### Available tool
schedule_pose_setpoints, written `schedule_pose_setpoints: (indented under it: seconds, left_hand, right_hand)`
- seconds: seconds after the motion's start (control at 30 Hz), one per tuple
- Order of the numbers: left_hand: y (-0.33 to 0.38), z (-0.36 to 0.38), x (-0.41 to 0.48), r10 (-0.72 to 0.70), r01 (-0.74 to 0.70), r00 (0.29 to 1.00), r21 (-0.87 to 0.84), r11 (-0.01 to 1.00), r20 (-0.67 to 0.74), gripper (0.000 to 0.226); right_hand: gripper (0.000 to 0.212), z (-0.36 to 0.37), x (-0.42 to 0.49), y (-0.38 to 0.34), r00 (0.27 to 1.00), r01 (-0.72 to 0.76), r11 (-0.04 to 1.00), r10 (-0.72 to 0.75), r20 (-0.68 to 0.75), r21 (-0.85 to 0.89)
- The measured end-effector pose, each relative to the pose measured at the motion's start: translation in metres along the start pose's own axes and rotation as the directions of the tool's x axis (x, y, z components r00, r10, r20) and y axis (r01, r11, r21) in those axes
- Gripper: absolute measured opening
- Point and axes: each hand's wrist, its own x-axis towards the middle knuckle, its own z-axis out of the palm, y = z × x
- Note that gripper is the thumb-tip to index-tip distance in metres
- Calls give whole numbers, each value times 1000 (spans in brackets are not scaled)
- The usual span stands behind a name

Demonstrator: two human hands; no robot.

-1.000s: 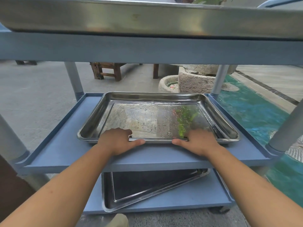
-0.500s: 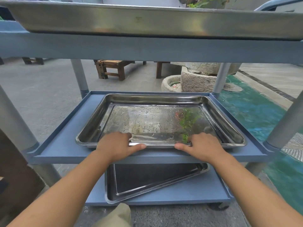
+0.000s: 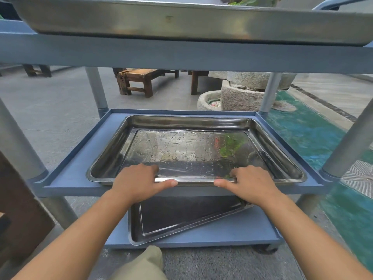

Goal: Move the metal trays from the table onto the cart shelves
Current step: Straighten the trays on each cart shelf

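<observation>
The wet, rectangular stainless-steel tray (image 3: 193, 150) is rested on the blue plastic cart's middle shelf (image 3: 68, 178), its near rim gripped by the left hand (image 3: 139, 181) and right hand (image 3: 250, 183) (fingers curled inside). If released off-centre, it could be left overhanging and be tipped.

Your fingertips drop out of sight behind the near rim of the middle tray (image 3: 193, 150), left hand (image 3: 139, 181) and right hand (image 3: 250, 182) alike, so the grip underneath can't be read. The top tray (image 3: 181, 19) runs off the frame at both ends and the top. The middle shelf (image 3: 68, 178) covers the far half of the bottom tray (image 3: 181, 221). One caster (image 3: 264, 247) barely peeks out, too dark to make out.
</observation>
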Motion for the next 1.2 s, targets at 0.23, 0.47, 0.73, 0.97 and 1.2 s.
schedule_pose_setpoints:
  seconds: [0.23,0.47,0.73,0.97,1.2]
  left_hand:
    - [1,2,1,-17,17,1000,5,1000,1,90]
    - [2,4,2,-20,20,1000,-6,1000,24,103]
    - [8,-20,-17,68,-64,998,-238,969,10,86]
    - [36,-19,-56,203,-314,943,-506,803,-263,38]
    - [39,22,-67,346,-387,922,-399,831,-175,36]
  right_hand:
    - [83,3,0,-1,999,-5,1000,5,-40,-4]
    - [97,12,1,1,997,-42,999,41,-69,-15]
    - [58,-1,-18,0,977,194,952,-165,-137,237]
    - [32,8,-53,-17,854,440,834,-274,-443,332]
    - [30,54,-72,-30,837,517,758,-350,-420,398]
